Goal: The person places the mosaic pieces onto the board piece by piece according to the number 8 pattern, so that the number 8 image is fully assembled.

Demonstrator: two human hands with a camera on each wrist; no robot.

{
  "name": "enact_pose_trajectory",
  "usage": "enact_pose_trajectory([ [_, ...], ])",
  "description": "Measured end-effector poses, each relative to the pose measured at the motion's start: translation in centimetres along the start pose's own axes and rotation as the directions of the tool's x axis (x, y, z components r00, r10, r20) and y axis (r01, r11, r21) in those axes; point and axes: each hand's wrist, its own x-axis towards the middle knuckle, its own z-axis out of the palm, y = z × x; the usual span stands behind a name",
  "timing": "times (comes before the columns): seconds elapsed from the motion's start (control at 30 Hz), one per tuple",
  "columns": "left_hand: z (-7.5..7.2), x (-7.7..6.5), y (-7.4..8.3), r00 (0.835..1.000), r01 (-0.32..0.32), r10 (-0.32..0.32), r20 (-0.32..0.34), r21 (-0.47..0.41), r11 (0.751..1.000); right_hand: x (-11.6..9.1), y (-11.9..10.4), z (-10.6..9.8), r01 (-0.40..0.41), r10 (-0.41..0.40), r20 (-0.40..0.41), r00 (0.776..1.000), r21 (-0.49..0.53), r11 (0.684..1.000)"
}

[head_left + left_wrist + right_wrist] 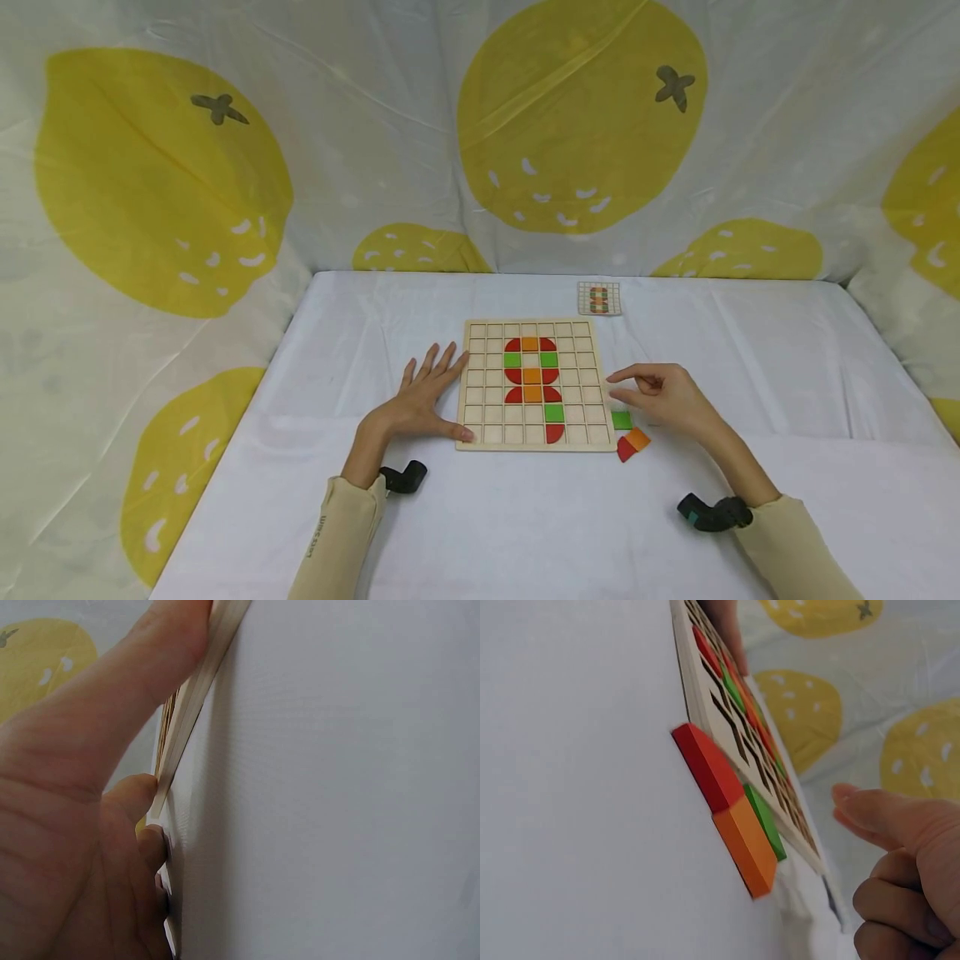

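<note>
A wooden grid board (480, 417) lies flat on the table, with red rounded pieces, orange squares and green squares set in its cells. My left hand (420, 404) is spread at the board's left side, thumb on the lower left corner and fingertips along the edge. Off the right edge hovers my right hand (671, 400), index finger and thumb stretched out with a gap between them and nothing held; its other fingers (892, 904) are curled in. Just below it lie a loose green square (622, 420), an orange square (746, 844) and a red rounded piece (707, 766).
Behind the board's far right corner is a small card (599, 298) printed with a grid and a coloured pattern. White cloth (540, 525) covers the table. A lemon-print curtain (390, 125) hangs at the back and sides. Each wrist wears a black camera (405, 477).
</note>
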Motion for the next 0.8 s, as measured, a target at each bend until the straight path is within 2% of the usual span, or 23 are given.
enact_pose_trajectory([
  [0.2,0.0,0.0,0.0,1.000,-0.002,0.002,-0.001,-0.002,1.000,0.0,1.5,-1.6,-0.022,0.022,0.035,0.999,-0.001,1.000],
  [0.33,0.1,0.0,0.0,1.000,-0.001,0.001,-0.002,-0.004,1.000,-0.1,2.4,-2.4,-0.023,0.021,0.090,0.996,0.024,0.999],
  [0.47,0.1,0.0,0.0,1.000,0.003,-0.003,-0.003,-0.007,1.000,-0.3,3.4,-3.0,0.002,-0.019,0.177,0.984,0.094,0.996],
  [0.63,0.0,0.0,0.0,1.000,0.006,-0.006,-0.001,-0.008,1.000,-0.3,4.2,-3.5,0.033,-0.082,0.312,0.947,0.159,0.987],
  [0.8,0.1,0.0,-0.1,1.000,0.006,-0.006,0.000,-0.004,1.000,-0.4,4.5,-3.6,0.056,-0.131,0.427,0.895,0.184,0.981],
])
